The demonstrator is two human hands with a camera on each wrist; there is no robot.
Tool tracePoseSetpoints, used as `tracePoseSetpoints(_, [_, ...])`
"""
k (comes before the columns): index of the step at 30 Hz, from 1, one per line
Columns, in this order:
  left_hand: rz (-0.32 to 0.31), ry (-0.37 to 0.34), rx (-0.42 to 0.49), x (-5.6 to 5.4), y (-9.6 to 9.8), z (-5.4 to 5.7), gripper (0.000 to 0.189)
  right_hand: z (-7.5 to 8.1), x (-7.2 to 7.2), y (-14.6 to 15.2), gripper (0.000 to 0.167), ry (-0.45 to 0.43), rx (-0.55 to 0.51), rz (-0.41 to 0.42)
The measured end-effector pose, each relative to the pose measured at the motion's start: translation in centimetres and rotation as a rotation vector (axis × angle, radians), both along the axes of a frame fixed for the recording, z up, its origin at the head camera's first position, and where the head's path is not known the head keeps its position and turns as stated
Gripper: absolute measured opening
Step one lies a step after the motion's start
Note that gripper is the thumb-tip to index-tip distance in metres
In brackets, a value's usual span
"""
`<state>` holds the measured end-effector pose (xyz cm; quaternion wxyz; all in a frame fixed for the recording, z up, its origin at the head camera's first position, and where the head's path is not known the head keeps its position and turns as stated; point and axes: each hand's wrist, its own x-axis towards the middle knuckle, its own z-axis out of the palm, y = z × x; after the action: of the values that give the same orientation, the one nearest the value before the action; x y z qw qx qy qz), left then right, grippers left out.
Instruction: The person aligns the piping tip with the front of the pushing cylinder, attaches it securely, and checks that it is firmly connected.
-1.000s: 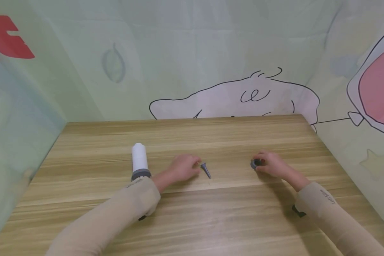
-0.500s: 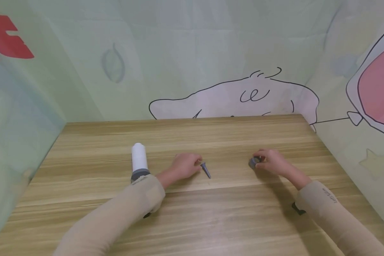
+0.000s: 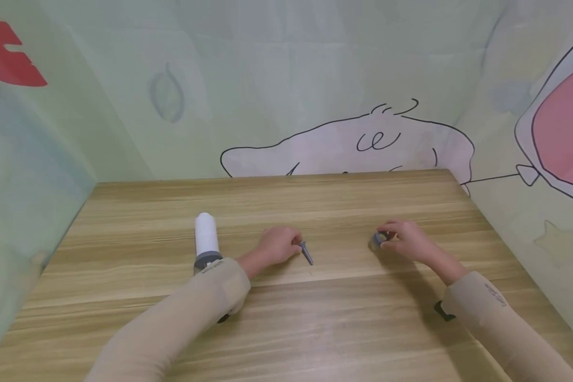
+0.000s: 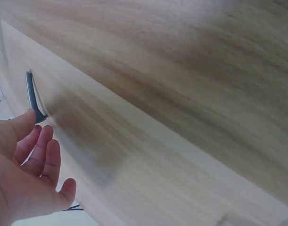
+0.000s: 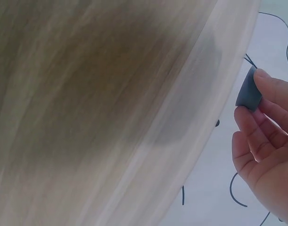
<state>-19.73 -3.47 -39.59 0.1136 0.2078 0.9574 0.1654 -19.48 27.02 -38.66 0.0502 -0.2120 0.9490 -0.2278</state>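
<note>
In the head view my left hand (image 3: 279, 245) is at the flared end of a small grey tapered pin (image 3: 306, 253). The left wrist view shows the thumb and a finger pinching the flared end of that pin (image 4: 32, 94), whose narrow end points away. Off to the right, my right hand (image 3: 407, 241) holds a short grey ring (image 3: 376, 240) between thumb and fingers, its opening visible. From the right wrist view, the smooth outer wall of the ring (image 5: 249, 92) shows between the fingertips.
A white cylinder with a dark grey collar (image 3: 206, 236) lies left of my left hand, its near end hidden by the sleeve. The wood-grain table (image 3: 324, 323) meets a printed cloth backdrop (image 3: 267, 95) behind it.
My left fingers have moved slightly right and closed on the pin's flared end. My right hand has turned the ring slightly and shifted it a little left.
</note>
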Motion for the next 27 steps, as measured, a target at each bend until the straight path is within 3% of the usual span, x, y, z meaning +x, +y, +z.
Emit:
tracePoseSetpoints(13, [0.005, 0.015, 0.022, -0.1, 0.2, -0.4, 0.008, 0.2, 0.2, -0.1, 0.035, 0.032, 0.028, 0.010])
tracePoseSetpoints(27, [0.087, -0.007, 0.098, -0.4, -0.6, 0.5, 0.009, 0.8, 0.5, -1.0, 0.035, 0.071, 0.001, 0.035])
